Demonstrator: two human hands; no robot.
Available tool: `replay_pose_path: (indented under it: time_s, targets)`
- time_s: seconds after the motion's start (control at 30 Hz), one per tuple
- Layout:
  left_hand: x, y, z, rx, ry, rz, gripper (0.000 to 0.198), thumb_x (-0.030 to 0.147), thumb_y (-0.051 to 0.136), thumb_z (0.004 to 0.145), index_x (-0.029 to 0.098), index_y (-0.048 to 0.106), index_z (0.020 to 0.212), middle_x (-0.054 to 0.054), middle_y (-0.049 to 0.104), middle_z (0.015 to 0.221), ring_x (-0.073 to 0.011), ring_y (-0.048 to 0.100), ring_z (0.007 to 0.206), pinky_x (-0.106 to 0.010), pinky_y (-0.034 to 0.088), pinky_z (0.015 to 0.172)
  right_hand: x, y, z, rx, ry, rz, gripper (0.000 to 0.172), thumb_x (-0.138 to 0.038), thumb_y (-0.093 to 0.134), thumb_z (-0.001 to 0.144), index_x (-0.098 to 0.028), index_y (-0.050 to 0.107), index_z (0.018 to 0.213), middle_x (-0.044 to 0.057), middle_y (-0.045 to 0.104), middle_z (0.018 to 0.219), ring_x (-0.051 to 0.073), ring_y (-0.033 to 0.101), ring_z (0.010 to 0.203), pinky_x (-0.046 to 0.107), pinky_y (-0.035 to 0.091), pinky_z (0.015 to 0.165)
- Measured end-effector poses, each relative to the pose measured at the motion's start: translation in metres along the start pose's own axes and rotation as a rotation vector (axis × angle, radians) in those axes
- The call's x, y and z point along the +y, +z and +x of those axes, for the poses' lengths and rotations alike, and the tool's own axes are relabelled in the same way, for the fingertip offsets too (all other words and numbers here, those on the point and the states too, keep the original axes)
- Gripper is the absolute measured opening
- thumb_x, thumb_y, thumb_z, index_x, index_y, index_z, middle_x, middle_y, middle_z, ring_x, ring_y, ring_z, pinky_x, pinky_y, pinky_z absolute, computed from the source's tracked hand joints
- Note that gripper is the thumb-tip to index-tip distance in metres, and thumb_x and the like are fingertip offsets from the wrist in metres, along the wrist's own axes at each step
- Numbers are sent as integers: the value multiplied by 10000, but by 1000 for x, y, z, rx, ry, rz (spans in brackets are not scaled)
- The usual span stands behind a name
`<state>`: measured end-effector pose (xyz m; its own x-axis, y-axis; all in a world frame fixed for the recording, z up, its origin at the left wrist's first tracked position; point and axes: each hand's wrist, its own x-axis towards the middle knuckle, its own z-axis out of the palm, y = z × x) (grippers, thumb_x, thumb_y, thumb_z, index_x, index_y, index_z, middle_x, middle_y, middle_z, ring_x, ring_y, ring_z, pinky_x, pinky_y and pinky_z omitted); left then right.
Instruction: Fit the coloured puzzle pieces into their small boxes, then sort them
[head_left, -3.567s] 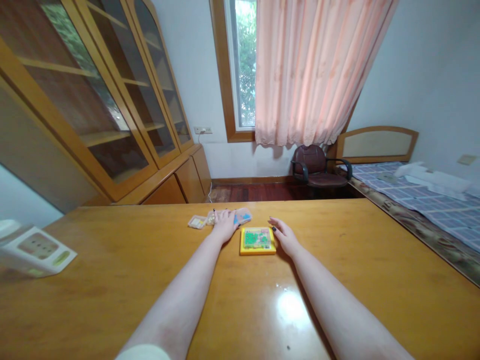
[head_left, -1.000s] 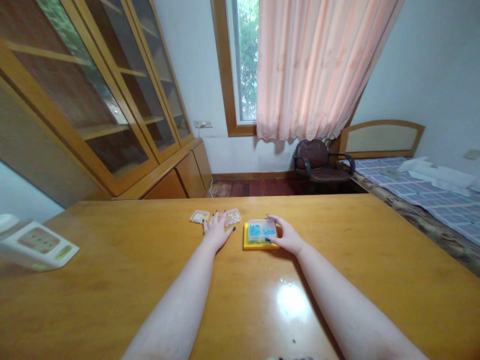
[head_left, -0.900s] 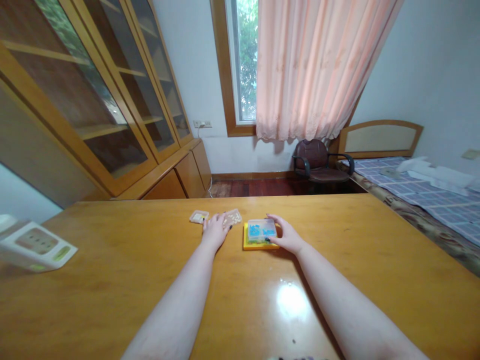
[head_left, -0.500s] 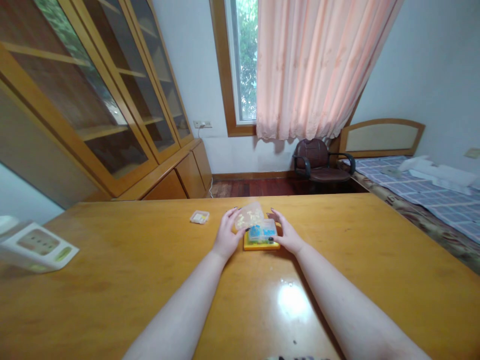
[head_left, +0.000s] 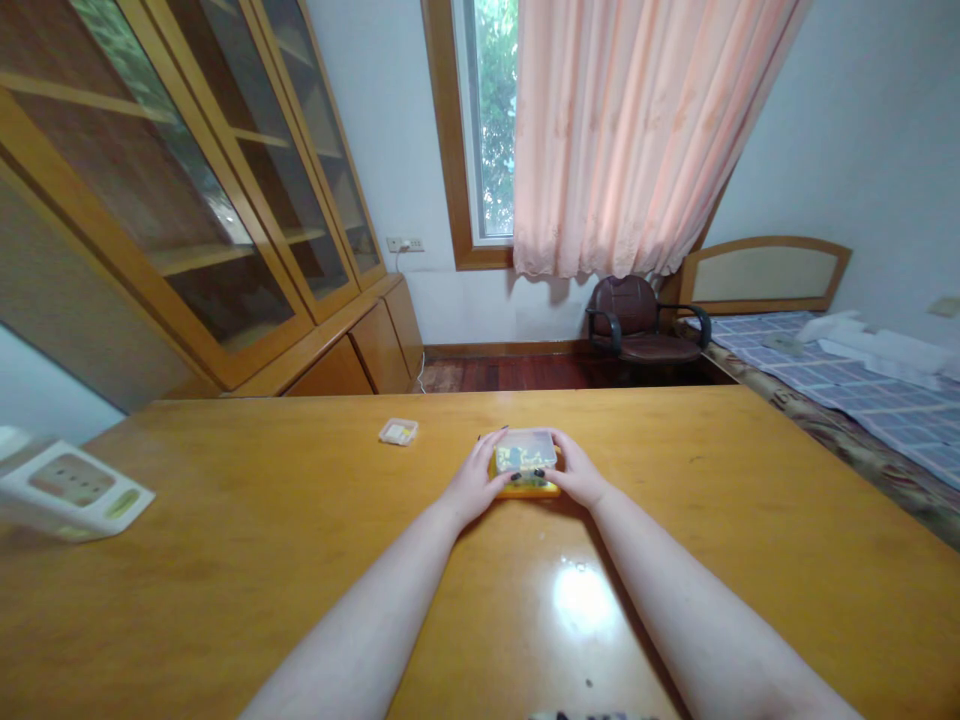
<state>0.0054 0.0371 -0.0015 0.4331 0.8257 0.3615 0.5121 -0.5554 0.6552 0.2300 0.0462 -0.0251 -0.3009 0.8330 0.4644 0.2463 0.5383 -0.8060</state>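
Plastic between two hands: one shallow clear box (head_left: 526, 448), pale bits visible inside, sitting above a yellow base (head_left: 525, 492) whose near edge shows below it. Left hand (head_left: 474, 483): fingers curled about the box's left side, thumb at the near edge. Right hand (head_left: 581, 474): same grip mirrored on the right side, the two thumb tips close but apart. Step in hand, by judgement: squaring the box on the stack (whether another layer lies between box and base is too blurred to tell). Next move, by judgement: calls for even pressure from both sides, edges flush, the box level so that its contents do not shift. Left of the hands, well apart, near the far edge: one small tray (head_left: 399, 431), clear, with pale and yellow contents. Beneath all: one wooden tabletop (head_left: 225, 600), glossy. At its far left: one white container (head_left: 75, 490), slightly blurred. Beyond: one glass-fronted cabinet (head_left: 217, 170), left; one pink curtain (head_left: 637, 130), drawn partly across a window (head_left: 495, 120); one dark red armchair (head_left: 630, 310); one bed (head_left: 795, 352) with checked cover, right.
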Motion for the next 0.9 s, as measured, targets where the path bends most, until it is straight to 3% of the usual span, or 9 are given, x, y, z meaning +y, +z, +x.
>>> replay_pose_path:
  time_s: [0.23,0.3,0.37,0.47,0.53,0.63,0.7,0.8,0.9]
  targets:
    - [-5,4,-1,4,-9,-32,703,340,549,812,210,216,1417,-117,326,1441,-247,307,1329,-435,250,1114,-4,-1,0,-4,5,1,610,-517,639,730,-182,455,1204,125,559,1167,283,527,1085,462,400,962]
    - [-11,-2,-2,19,49,-23,699,401,500,837,190,186,1426,-129,276,1468,-258,283,1342,-430,252,1111,-4,-1,0,-3,1,12,593,-493,644,735,-187,454,1206,120,557,1173,276,526,1091,452,400,966]
    - [-19,-16,-1,109,79,5,607,410,371,893,179,187,1422,-126,302,1457,-240,331,1317,-409,282,1096,-4,-1,0,0,9,13,575,-469,648,740,-191,456,1206,114,557,1176,270,525,1094,445,398,970]
    - [-39,-45,0,319,-65,217,494,389,299,915,191,319,1367,-105,406,1392,-227,372,1287,-423,285,1091,-3,-1,0,8,38,-5,576,-457,655,736,-188,459,1205,116,559,1177,275,525,1096,453,394,971]
    - [-57,-62,0,366,-286,463,474,392,370,888,182,418,1311,-121,383,1407,-266,324,1315,-470,219,1111,-2,-1,1,6,43,-21,596,-470,660,726,-187,457,1210,120,560,1176,283,526,1096,463,392,969]
    - [-79,-74,-3,243,-618,703,557,346,459,834,126,387,1341,-180,249,1473,-348,211,1356,-588,153,1084,0,-2,2,0,12,-26,641,-517,648,724,-188,439,1233,133,535,1216,291,501,1133,472,368,992]
    - [-85,-71,-4,105,-700,739,597,320,480,818,136,343,1369,-178,251,1474,-353,209,1357,-589,206,1061,2,-2,1,12,-16,-7,670,-553,608,748,-190,404,1272,144,491,1277,289,464,1180,471,342,1019]
    - [-77,-57,-4,64,-620,796,558,313,492,811,125,403,1329,-191,368,1411,-342,299,1317,-499,298,1039,5,-3,0,35,-27,24,682,-589,521,797,-193,351,1325,149,443,1332,276,437,1213,464,329,1035]
    - [-59,-42,-2,54,-457,800,442,319,452,839,207,478,1266,-129,485,1330,-301,405,1238,-468,345,997,7,-3,0,42,-22,26,713,-613,505,794,-191,333,1343,151,437,1338,279,433,1218,467,329,1036]
